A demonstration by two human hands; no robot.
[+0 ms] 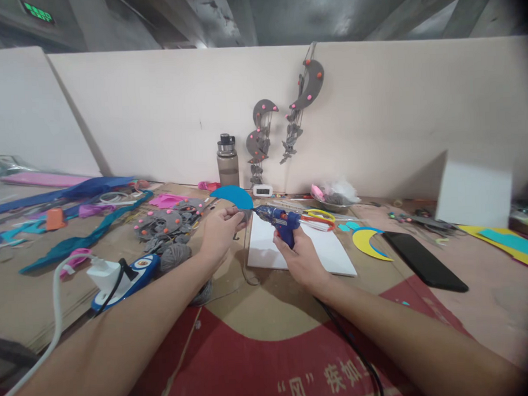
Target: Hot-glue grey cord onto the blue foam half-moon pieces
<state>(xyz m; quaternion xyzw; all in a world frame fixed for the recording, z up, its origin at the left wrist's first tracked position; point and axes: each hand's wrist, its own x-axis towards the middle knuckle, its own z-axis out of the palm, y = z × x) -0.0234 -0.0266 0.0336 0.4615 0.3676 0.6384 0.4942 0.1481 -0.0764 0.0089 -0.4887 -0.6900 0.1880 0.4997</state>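
Observation:
A blue crescent-shaped cutout (232,194) is pinched near its right end by my left hand (224,228). My right hand (301,253) grips a blue hot glue gun (286,221) by its handle. The gun's nozzle points left and meets the crescent's right tip, or nearly so; I cannot tell if they touch. Beneath the gun lies a white board (266,250). A strand of grey yarn hangs below my left hand towards the cardboard. To the right of the board rests a yellow crescent (369,244) over a blue one.
A power strip (140,269) with a white plug and grey yarn balls (175,256) are at left. A black phone (422,259) lies right. A bottle (228,164) stands at the back, near hanging grey crescents (314,83). The gun's black cord (349,339) runs under my right arm.

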